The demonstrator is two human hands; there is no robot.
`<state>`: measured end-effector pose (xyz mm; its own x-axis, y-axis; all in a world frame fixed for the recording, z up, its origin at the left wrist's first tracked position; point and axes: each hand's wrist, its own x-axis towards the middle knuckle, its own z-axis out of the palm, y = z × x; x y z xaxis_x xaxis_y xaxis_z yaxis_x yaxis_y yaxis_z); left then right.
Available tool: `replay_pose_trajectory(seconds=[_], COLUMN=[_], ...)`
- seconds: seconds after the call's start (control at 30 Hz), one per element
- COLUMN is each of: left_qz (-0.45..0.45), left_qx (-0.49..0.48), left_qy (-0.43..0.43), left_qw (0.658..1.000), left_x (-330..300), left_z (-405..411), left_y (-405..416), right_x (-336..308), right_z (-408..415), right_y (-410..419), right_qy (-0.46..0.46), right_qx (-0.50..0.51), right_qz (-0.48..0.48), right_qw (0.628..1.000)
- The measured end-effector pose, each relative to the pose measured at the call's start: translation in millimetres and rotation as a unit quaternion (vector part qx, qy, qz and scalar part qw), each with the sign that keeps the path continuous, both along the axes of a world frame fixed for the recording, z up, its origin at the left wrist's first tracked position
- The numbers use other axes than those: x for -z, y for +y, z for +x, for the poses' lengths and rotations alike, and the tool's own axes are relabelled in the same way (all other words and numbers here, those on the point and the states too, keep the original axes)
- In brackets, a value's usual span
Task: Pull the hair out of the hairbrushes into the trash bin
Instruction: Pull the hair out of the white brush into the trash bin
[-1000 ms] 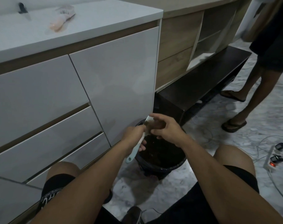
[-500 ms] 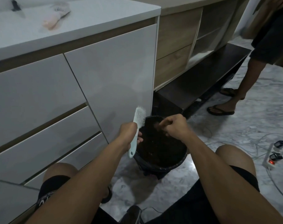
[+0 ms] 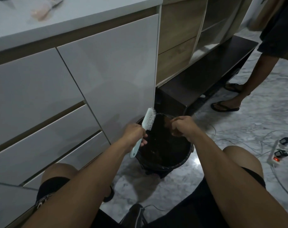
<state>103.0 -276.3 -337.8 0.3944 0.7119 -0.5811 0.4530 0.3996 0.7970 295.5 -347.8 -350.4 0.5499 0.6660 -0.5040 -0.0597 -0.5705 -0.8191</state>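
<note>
My left hand (image 3: pixel 135 132) grips the handle of a pale mint hairbrush (image 3: pixel 148 119), held upright with its white bristles facing right, at the left rim of the black trash bin (image 3: pixel 181 162). My right hand (image 3: pixel 181 125) hangs over the bin's opening, fingers pinched together; a dark brownish tuft of hair (image 3: pixel 167 123) seems to sit at the fingertips, hard to tell against the dark bin. A second, pinkish hairbrush (image 3: pixel 43 9) lies on the white countertop at the top left.
Grey cabinet drawers (image 3: pixel 41 99) stand close on the left, and a dark low bench (image 3: pixel 205 76) behind the bin. Another person's legs in sandals (image 3: pixel 225 106) stand at the right. A power strip (image 3: pixel 276 155) with cables lies on the marble floor. My knees flank the bin.
My right hand pulled away from the brush head, which it covered a second ago, and moved right over the bin. The brush in my left hand tilted upright with its bristles showing.
</note>
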Motion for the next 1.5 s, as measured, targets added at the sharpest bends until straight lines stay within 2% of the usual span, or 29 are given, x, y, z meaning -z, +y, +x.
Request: replay_pose_trajectory(seconds=[0.33, 0.5, 0.73, 0.87, 1.03, 1.23, 1.5], left_qz=[-0.025, -0.038, -0.04, -0.039, -0.031, -0.021, 0.047], left_qx=[0.013, 0.01, 0.026, 0.027, 0.031, 0.009, -0.006], left_qy=[0.0, 0.005, 0.023, 0.023, 0.016, -0.019, -0.029], left_qw=[1.0, 0.999, 0.999, 0.999, 0.999, 1.0, 0.998], left_x=[20, 29, 34, 34, 31, 23, 11], left_z=[-2, 0, 10, 15, 17, 22, 21], left_y=[5, 9, 11, 12, 11, 2, -12], right_x=[37, 50, 52, 53, 40, 4, -11], right_z=[5, 17, 26, 29, 16, -11, -19], right_y=[11, 15, 26, 29, 30, 20, 4], right_qy=[0.089, 0.118, 0.149, 0.104, 0.088, 0.168, 0.149], right_qx=[0.055, 0.102, 0.143, 0.164, 0.096, -0.04, 0.01], right_qz=[-0.099, -0.089, -0.017, -0.005, 0.004, 0.05, 0.099], right_qw=[0.99, 0.984, 0.978, 0.981, 0.992, 0.984, 0.984])
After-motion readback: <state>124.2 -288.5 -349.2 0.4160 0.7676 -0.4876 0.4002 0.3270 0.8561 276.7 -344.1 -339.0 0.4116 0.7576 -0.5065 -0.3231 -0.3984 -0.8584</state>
